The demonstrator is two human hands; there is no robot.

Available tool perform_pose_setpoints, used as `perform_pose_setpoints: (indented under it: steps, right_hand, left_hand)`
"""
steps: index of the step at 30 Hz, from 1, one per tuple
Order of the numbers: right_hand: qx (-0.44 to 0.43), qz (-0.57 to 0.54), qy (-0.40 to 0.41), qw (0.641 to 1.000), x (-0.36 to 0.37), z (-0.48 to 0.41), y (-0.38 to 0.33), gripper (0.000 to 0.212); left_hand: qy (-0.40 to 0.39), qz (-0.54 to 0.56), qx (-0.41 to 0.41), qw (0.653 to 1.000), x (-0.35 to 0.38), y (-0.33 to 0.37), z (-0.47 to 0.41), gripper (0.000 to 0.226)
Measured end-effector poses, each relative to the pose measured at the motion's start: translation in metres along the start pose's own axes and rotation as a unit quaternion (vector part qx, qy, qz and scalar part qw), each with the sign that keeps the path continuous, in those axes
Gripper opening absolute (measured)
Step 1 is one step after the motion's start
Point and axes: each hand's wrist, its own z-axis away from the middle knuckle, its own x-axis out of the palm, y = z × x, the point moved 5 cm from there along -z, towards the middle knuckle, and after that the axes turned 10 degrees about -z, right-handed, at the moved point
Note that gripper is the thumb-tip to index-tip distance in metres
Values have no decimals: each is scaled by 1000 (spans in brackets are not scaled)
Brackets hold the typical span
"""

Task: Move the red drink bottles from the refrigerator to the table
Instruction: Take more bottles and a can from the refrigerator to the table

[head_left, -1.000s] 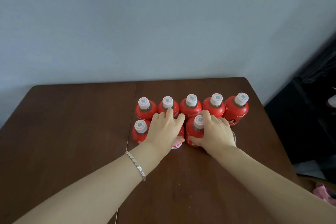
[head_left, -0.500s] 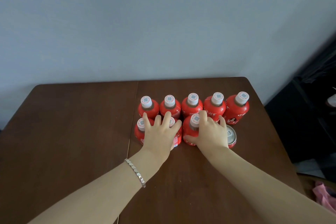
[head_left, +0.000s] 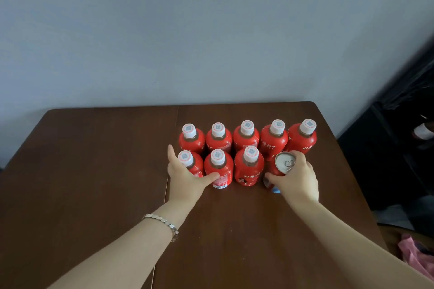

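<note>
Several red drink bottles (head_left: 246, 138) with white caps stand upright in two rows on the brown table (head_left: 94, 171). The back row runs from left to right; the front row holds three bottles (head_left: 218, 166). My left hand (head_left: 185, 178) wraps around the front-left bottle (head_left: 191, 163), thumb touching the middle one. My right hand (head_left: 296, 178) grips a red can (head_left: 280, 164) with a silver pull-tab top at the right end of the front row.
The table stands against a plain grey wall (head_left: 211, 30). A dark piece of furniture (head_left: 404, 124) rises past the table's right edge. Pink cloth (head_left: 415, 258) lies on the floor at the lower right.
Both hands have spread apart. My left hand moved left onto the front-left bottle. My right hand moved right off the front bottle and closed on the can.
</note>
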Motion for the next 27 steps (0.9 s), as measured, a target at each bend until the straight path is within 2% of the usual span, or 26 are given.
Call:
perform_pose_setpoints:
  steps: [8,13,15,17,19,21,22,24,27]
  right_hand:
    - [10,-32,-30,999,19,-11,-5,98]
    - [48,36,-94,994,20,-8,-9,102]
    - [75,57,-99,991,17,-6,-9,102]
    - [113,90,-106,984,12,3,-6,89]
    - [130,134,-145,972,7,21,-9,59]
    - [111,182,-202,956,6,43,-16,32]
    - [92,202,-220,950,3,57,-21,28]
    - [56,215,-221,950,-7,86,-32,33]
    - [39,192,-183,963,-27,126,-42,38]
  left_hand:
    - [-30,-40,-55,997,11,1,7,121]
    - [-62,-62,-93,992,10,2,7,121]
    - [-92,-101,-136,981,7,1,9,118]
    - [-129,-168,-152,966,2,0,15,105]
    - [-199,-246,-113,942,-2,8,27,74]
    - [-289,-340,-40,894,-6,19,45,45]
    - [-321,-388,4,864,-9,27,55,41]
    - [-353,-453,96,812,-10,41,74,42]
    - [-352,-499,220,761,-7,61,101,42]
